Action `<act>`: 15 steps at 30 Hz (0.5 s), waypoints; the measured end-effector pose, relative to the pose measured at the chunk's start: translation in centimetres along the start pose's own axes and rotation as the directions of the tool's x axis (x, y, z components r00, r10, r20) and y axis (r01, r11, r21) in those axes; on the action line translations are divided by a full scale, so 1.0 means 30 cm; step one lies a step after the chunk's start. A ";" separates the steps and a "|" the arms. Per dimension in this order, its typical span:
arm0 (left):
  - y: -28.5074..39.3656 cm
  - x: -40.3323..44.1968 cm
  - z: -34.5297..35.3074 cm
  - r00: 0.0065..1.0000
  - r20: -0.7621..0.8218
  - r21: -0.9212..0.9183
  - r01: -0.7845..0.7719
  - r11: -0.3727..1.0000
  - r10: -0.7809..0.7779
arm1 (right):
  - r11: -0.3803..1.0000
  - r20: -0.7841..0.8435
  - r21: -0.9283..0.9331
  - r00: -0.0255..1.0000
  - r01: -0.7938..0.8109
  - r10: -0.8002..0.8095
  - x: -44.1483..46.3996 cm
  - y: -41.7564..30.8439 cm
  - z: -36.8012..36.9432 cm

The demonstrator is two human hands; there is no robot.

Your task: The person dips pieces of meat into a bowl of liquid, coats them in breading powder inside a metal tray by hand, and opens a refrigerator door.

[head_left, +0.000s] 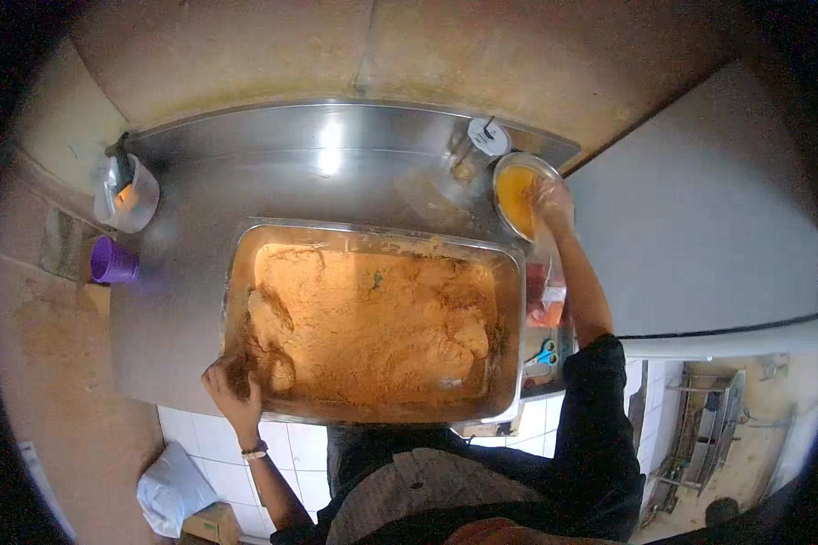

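A large metal tray (pixel 520 363) holds a deep bed of orange breading crumbs (pixel 373 318), with lumpy mounds at both ends. My left hand (pixel 232 389) is at the tray's near left corner, crumbs clinging to its fingers. Its thumb stands apart from the other fingers, and I make out nothing held between them. At the far right, my right hand (pixel 552 202) reaches over the rim of a round metal bowl (pixel 497 195) of yellow-orange liquid. Its fingers look wet and blurred, so their grip is unclear.
Behind the bowl stands a container with a white lid (pixel 489 136). A red-and-clear packet (pixel 545 295) and blue-handled scissors (pixel 543 352) lie right of the tray. A purple cup (pixel 114 260) and a translucent tub (pixel 127 195) stand at the counter's left edge. A grey surface (pixel 700 209) borders the right.
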State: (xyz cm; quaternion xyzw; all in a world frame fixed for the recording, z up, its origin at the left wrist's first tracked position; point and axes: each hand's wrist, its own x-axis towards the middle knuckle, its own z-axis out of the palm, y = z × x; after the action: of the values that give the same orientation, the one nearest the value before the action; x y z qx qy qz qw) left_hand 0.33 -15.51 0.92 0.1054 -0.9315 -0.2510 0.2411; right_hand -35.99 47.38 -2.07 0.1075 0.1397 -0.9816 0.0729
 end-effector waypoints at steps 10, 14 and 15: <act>0.000 -0.002 0.005 1.000 -0.009 0.008 0.019 1.000 -0.018 | 0.250 0.625 0.607 0.647 -0.754 0.437 0.051 -0.196 -0.146; -0.018 -0.002 0.003 0.998 0.066 -0.016 0.018 1.000 -0.017 | 0.391 0.604 0.537 0.665 -0.747 0.440 0.035 -0.233 -0.056; -0.023 -0.009 0.009 0.999 0.038 -0.023 0.024 0.999 -0.023 | 0.402 0.580 0.548 0.680 -0.733 0.449 0.031 -0.233 -0.055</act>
State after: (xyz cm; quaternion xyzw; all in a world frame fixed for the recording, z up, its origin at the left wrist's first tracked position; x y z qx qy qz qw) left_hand 0.49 -15.91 0.24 0.1086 -0.9317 -0.2665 0.2215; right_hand -37.77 54.40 -2.01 -0.0017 -0.3402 -0.8538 0.3939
